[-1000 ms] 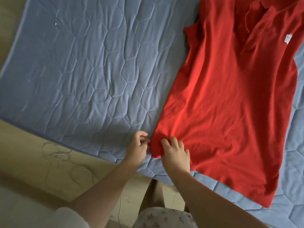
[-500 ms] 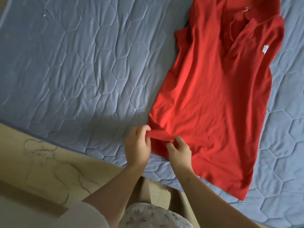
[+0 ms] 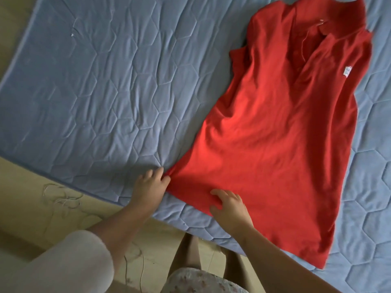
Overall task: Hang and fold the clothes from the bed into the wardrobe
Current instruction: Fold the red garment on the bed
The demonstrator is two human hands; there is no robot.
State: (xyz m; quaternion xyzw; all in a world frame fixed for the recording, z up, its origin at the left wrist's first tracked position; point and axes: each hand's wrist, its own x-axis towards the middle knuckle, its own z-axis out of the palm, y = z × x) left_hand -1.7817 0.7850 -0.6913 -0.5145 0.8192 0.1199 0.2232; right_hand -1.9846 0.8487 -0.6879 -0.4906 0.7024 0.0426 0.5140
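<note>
The shirt (image 3: 275,144) lies flat on the bed (image 3: 95,81). Its hem is at the near edge, directly in front of the person, and its collar is far away at the upper right, so its long axis runs diagonally away from the hands. Both hands are at the hem. The left hand (image 3: 150,185) is at the left corner, and its curled fingers seem to pinch the cloth. The right hand (image 3: 230,206) lies on the hem nearby with bent fingers; I cannot tell if it grips or only presses. The shirt is red, softly wrinkled, with a small white label.
</note>
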